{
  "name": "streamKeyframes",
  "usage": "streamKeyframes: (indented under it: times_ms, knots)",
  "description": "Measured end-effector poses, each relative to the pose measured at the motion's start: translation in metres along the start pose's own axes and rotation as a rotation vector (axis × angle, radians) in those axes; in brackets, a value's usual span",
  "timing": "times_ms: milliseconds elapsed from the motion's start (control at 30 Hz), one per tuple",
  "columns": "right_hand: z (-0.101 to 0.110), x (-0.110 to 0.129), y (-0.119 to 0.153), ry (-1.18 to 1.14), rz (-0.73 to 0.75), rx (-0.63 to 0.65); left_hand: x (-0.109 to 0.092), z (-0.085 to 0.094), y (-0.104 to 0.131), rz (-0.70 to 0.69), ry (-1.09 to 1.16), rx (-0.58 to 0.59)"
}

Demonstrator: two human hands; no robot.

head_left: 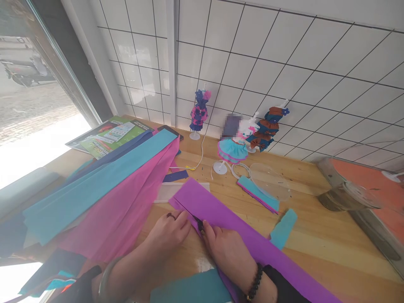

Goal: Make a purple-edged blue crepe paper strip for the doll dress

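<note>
A long folded strip of purple crepe paper [233, 223] lies diagonally across the wooden table. My left hand [172, 229], with a ring on one finger, pinches the paper's near edge close to its far end. My right hand [225, 248] is closed round small dark scissors [198, 223], whose handles are mostly hidden by my fingers. Their blades meet the purple paper beside my left fingertips, where a thin dark line runs along the sheet. Partly under my right forearm is a teal sheet [192, 288].
Pink paper [126, 202] and a light-blue strip [110, 176] are stacked at left. Small dress stands [220, 168] line the tiled wall. Cut strips [259, 194], a teal scrap [284, 229], a clear disc [271, 181] and a glass cup [344, 196] sit to the right.
</note>
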State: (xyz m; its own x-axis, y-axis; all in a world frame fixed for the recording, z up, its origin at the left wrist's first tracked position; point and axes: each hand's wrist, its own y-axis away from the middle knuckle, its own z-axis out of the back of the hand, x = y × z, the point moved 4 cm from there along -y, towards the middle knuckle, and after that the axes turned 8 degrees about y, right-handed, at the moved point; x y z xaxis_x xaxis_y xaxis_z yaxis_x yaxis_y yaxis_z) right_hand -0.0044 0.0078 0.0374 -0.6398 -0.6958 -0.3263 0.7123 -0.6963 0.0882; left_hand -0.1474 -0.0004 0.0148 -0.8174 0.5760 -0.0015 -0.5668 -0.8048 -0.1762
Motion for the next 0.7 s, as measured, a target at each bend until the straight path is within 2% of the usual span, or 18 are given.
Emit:
streamKeyframes:
  times_ms: [700]
  knots:
    - [0.0019, 0.0035, 0.0013, 0.022, 0.047, 0.048, -0.0004, 0.0071, 0.0006, -0.013, 0.003, 0.007]
